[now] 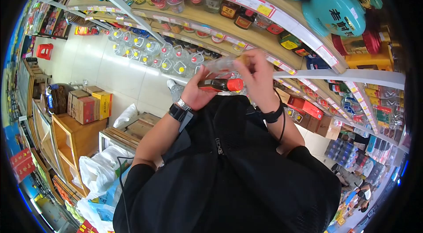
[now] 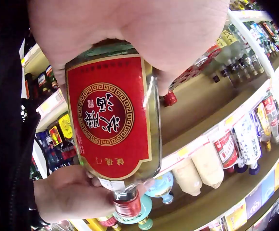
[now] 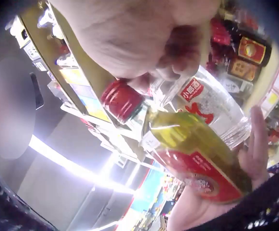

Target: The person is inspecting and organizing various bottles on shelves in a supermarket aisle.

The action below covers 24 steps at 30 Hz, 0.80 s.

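Bottle (image 1: pixel 219 85) between left hand (image 1: pixel 197 95) and right hand (image 1: pixel 260 78) — shelves (image 1: pixel 264 41) behind, boxes (image 1: pixel 90 105) far left

The red-labelled liquor bottle (image 2: pixel 151 144) is clear glossy glass, its label (image 2: pixel 108 113) smooth shiny paper with gold print, its red cap (image 3: pixel 121 100) faintly ribbed and shiny; the small clear bottle (image 3: pixel 212 103) beside it is the same bright glass. Far right, the teal jars (image 1: pixel 337 8) look like glazed ceramic on smooth pale wood-look shelves (image 1: pixel 253 32). Near left the cardboard boxes (image 1: pixel 88 105) are matt, the floor tiles (image 1: pixel 123 74) polished, the black jacket (image 1: pixel 229 180) dull cloth.
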{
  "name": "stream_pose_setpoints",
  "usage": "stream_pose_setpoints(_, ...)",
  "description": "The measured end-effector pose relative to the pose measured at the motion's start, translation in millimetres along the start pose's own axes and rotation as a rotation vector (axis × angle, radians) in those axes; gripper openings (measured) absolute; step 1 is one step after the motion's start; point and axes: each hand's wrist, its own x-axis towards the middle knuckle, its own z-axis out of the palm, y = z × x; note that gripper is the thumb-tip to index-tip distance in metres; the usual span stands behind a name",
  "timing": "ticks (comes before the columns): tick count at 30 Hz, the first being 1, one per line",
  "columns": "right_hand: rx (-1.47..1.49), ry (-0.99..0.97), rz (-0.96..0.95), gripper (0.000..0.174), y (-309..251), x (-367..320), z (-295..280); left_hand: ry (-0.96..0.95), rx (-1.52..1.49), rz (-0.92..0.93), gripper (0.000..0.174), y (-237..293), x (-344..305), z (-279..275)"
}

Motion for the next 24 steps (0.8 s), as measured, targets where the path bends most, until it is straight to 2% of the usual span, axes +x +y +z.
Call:
stream_pose_setpoints(1, 0.075, -0.093, -0.001, 0.025, 1.8, -2.3, 4.1, 0.016, 0.016, 0.009, 0.059, -0.4, -0.5, 2.2)
stream_pose_setpoints(2, 0.074, -0.087, -0.001, 0.025, 4.3, -2.5, 6.7, 0.032, 0.031, 0.020, 0.060, -0.6, -0.9, 4.0)
stream_pose_setpoints(5, 0.147, -0.250, 0.117, 0.026, 4.0, -0.2, 9.7, 0.048, 0.049, 0.010, 0.062, -0.8, -4.2, 5.0)
stream_pose_setpoints(8, 0.144, -0.313, 0.087, 0.026, 2.3, -1.3, 13.4, 0.057, 0.092, -0.042, 0.063, 0.5, -3.6, -1.2)
stream_pose_setpoints(12, 0.156, -0.366, 0.073, 0.023, 4.2, -3.2, 16.1, 0.074, 0.109, -0.027, 0.063, -0.3, -1.9, -8.4)
stream_pose_setpoints(14, 0.381, -0.337, 0.195, 0.022, -2.0, -1.2, 15.3, 0.059, 0.095, -0.033, 0.062, 2.5, -4.0, -2.7)
stream_pose_setpoints(16, 0.445, -0.332, 0.183, 0.026, -2.8, 0.8, 6.2, 0.038, 0.037, 0.005, 0.059, 0.9, -4.6, 2.5)
stream_pose_setpoints(18, 0.338, -0.371, -0.110, 0.027, 10.6, 4.5, -2.7, 0.155, -0.047, 0.046, 0.059, 2.0, -2.2, 1.9)
stream_pose_setpoints(19, 0.161, -0.402, -0.196, 0.031, 8.4, 7.3, -6.2, 0.156, -0.047, 0.048, 0.059, 2.9, -1.7, 1.0)
stream_pose_setpoints(23, -0.038, -0.391, -0.210, 0.032, -7.3, 6.6, 3.7, 0.180, 0.000, 0.080, 0.058, 2.5, -0.2, -5.6)
stream_pose_setpoints(24, -0.086, -0.371, -0.121, 0.032, -1.5, 6.8, 5.0, 0.175, 0.043, 0.091, 0.056, 2.2, 0.9, -7.0)
